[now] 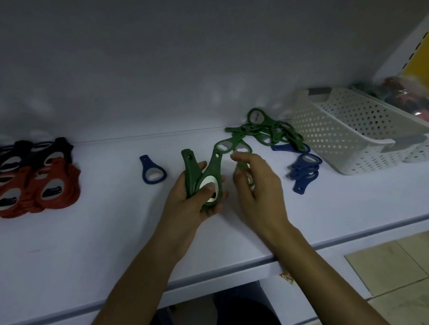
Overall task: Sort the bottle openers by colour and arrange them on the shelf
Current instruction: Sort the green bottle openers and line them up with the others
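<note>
We grip a stack of green bottle openers (211, 168) in our left hand (183, 203) to gather one colour, while our right hand (258, 185) hovers loosely curled, grasp unclear, near the green pile (263, 133) on the shelf (113, 240).

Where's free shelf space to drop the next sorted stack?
Free: shelf between the red stack and the lone blue opener; the front strip along the edge; the patch in front of the basket. Crowded: green pile and blue pile beside the basket, left hand gripping green openers and right hand mid-shelf.
</note>
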Tool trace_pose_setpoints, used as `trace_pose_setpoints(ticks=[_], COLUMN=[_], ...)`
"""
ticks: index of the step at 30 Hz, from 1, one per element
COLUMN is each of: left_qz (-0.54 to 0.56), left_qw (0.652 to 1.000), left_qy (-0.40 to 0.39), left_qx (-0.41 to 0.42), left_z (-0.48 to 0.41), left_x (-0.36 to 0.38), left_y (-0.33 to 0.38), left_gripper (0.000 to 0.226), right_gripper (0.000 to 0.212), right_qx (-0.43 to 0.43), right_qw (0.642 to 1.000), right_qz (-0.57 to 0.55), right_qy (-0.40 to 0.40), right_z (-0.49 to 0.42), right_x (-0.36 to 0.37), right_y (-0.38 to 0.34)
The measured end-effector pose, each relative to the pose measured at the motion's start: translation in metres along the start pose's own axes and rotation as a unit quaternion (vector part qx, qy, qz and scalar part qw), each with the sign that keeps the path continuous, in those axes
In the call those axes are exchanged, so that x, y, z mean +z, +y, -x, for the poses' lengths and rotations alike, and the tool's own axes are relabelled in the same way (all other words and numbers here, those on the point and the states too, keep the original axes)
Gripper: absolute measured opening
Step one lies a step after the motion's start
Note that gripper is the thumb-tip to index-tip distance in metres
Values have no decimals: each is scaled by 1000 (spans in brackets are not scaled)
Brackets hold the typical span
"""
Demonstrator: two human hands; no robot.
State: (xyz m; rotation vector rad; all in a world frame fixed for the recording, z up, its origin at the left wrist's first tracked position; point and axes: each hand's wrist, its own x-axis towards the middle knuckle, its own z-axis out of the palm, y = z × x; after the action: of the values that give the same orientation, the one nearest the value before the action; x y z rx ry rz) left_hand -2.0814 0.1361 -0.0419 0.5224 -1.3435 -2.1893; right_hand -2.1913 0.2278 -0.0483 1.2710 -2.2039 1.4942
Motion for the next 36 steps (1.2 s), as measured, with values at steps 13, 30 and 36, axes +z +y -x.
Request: trace_pose_setpoints(ticks=[13,30,36], left_qz=[175,228,258], left_qw=[980,967,958], left_qy=[72,89,98], left_qx=[-61,-72,-79], left_z=[-6,-4,-4], left_x=[5,-4,-3], left_y=[5,12,11], left_gripper=[30,37,38], right_gripper=[26,34,16], right_qx=[32,25,-42], right_qw=[990,974,886], right_qz=[131,185,428], right_qy=[38,-132,-173], right_z=[-3,-77,-82], right_x=[-2,19,44], right_y=[-6,9,29])
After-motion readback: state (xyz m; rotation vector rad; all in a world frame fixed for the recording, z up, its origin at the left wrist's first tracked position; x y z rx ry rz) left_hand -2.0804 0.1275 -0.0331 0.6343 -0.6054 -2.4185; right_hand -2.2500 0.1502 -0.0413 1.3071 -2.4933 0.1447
